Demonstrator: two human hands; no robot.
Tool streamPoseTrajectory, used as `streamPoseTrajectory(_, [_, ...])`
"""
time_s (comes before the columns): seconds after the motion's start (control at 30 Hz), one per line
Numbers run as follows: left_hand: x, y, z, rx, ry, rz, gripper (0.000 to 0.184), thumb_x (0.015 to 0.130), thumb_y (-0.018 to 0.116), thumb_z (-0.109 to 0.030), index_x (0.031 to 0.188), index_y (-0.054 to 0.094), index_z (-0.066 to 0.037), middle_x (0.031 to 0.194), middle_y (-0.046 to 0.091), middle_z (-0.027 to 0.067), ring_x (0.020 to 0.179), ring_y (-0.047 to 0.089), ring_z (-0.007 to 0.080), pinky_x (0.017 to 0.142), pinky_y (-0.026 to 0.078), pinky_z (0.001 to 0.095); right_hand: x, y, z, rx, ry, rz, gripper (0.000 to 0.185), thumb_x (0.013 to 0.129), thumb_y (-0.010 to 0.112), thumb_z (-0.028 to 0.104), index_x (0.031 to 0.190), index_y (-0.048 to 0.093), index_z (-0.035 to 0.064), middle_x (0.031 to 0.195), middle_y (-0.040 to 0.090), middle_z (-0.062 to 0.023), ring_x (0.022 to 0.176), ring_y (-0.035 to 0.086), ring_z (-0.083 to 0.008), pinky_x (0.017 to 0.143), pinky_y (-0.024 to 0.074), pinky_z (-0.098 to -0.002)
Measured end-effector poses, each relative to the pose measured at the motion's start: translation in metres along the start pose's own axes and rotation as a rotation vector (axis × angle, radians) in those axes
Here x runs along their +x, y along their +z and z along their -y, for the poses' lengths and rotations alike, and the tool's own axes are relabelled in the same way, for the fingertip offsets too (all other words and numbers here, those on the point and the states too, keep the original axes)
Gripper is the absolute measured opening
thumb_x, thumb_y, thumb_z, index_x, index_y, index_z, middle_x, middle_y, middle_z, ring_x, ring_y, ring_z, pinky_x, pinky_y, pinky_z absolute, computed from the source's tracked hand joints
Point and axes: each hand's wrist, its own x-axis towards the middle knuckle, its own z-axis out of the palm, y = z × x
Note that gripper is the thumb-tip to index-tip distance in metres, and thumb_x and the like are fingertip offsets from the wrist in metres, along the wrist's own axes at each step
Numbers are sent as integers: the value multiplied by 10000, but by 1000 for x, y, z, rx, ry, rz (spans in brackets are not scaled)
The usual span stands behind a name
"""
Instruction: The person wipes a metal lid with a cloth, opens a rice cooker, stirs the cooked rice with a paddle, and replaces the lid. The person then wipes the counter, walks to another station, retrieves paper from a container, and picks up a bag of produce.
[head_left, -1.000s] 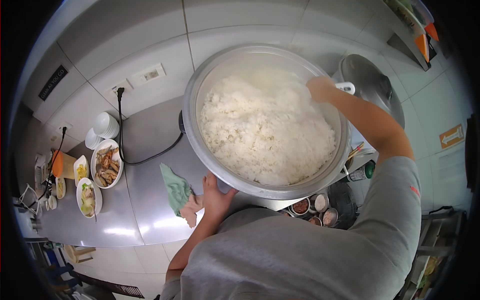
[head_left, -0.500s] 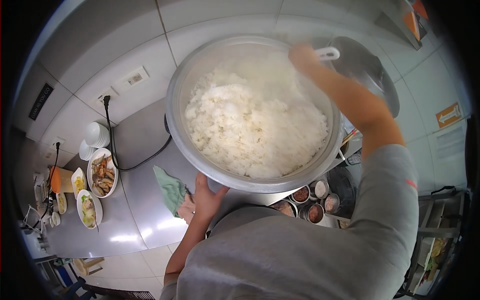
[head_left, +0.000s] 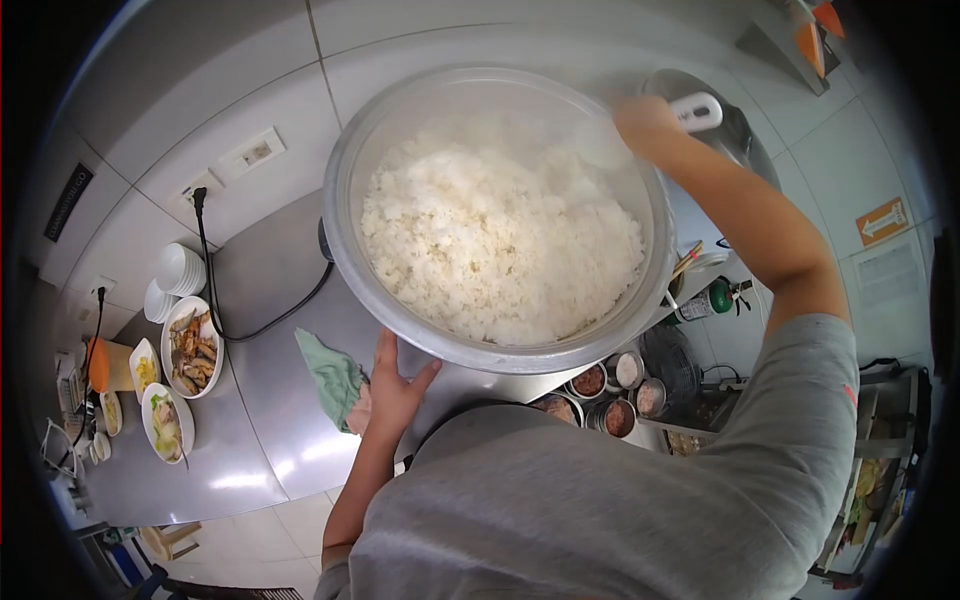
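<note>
A wide metal pot (head_left: 350, 290) heaped with steaming white rice (head_left: 490, 240) fills the middle of the head view. At its upper right rim, my right hand (head_left: 645, 128) is closed round a white-handled rice paddle (head_left: 697, 112). The handle sticks out past the hand, while the paddle's blade is blurred in the steam over the rice. My left hand (head_left: 397, 390) is at the pot's lower left edge, thumb and fingers apart, fingertips at the rim; whether they press on it is unclear. Beside it lies a green cloth (head_left: 330, 375) with a pinkish part.
Left on the steel counter (head_left: 255, 400) are a bowl of browned food (head_left: 195, 350), a salad bowl (head_left: 167, 425), stacked white bowls (head_left: 181, 268) and a black power cord (head_left: 205, 250). Several round tins of food (head_left: 612, 416) stand below the pot's right side. A dark lid (head_left: 745, 135) leans behind.
My right hand has moved right with the paddle, out to the pot's rim. The left hand has slid slightly away from beneath the rim. The whole view has shifted a little.
</note>
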Motion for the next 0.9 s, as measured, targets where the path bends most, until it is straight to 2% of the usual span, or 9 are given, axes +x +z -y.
streamPoseTrajectory(0.1, [-1, -4, 7, 1, -2, 73, 861, 686, 738, -94, 1398, 267, 23, 1382, 376, 234, 1294, 361, 340, 1057, 292, 365, -35, 58, 8, 34, -107, 89, 121, 667, 635, 69, 761, 697, 22, 792, 671, -188, 755, 667, -321, 631, 535, -397])
streamPoseTrajectory(0.3, [-1, -4, 9, -64, 26, 116, 894, 679, 730, -85, 1406, 226, 46, 1424, 316, 241, 1330, 312, 335, 1073, 268, 359, -60, 10, 42, 86, -21, 552, 164, 680, 649, 124, 763, 683, -13, 770, 649, -215, 778, 651, -344, 663, 514, -411])
streamPoseTrajectory(0.37, [-2, -2, 9, -74, 48, 92, 882, 685, 717, -76, 1407, 224, 45, 1416, 332, 242, 1326, 321, 334, 1073, 268, 352, -49, 15, 47, 202, -160, 279, 175, 724, 628, 158, 745, 676, -9, 784, 650, -203, 794, 645, -338, 687, 508, -403])
streamPoseTrajectory(0.5, [1, -6, 12, -68, 54, 52, 811, 706, 692, -72, 1390, 274, 49, 1388, 382, 236, 1300, 365, 322, 1062, 281, 333, -12, -28, 72, 240, -105, -256, 134, 766, 617, 150, 761, 679, 31, 834, 672, -153, 821, 651, -294, 695, 522, -376])
streamPoseTrajectory(0.57, [2, -16, -2, -78, -142, 39, 748, 726, 679, -75, 1374, 321, 38, 1370, 410, 227, 1275, 398, 309, 1052, 295, 325, 16, -48, 78, 105, -125, -410, 79, 740, 630, 101, 767, 678, 45, 788, 673, -138, 776, 661, -271, 661, 530, -365])
streamPoseTrajectory(0.63, [2, -21, -3, -73, -170, -25, 696, 753, 667, -82, 1362, 350, 27, 1351, 439, 210, 1256, 421, 309, 1045, 306, 346, 17, -78, 91, -15, -152, -463, 55, 718, 623, 49, 742, 672, 45, 748, 669, -133, 757, 665, -267, 632, 528, -356])
streamPoseTrajectory(0.7, [3, -14, 17, -64, -34, -138, 651, 787, 655, -93, 1357, 361, 14, 1331, 469, 185, 1243, 433, 324, 1043, 312, 398, 7, -91, 113, 38, -193, -512, 51, 717, 616, 41, 723, 666, 42, 740, 668, -134, 738, 660, -274, 624, 525, -354])
streamPoseTrajectory(0.83, [-4, -3, 30, -7, 18, -124, 661, 777, 655, -101, 1365, 369, -6, 1359, 437, 208, 1219, 465, 280, 989, 365, 308, -45, -73, 137, -116, -505, -344, 62, 719, 601, 34, 756, 650, 24, 750, 660, -145, 712, 644, -290, 623, 519, -361])
streamPoseTrajectory(0.9, [-4, -2, 20, 53, 28, -70, 672, 777, 657, -106, 1370, 359, -4, 1365, 431, 208, 1217, 466, 280, 987, 368, 310, -62, -36, 116, -39, -454, -299, 91, 737, 583, 43, 816, 625, 23, 781, 652, -142, 713, 632, -295, 631, 515, -372])
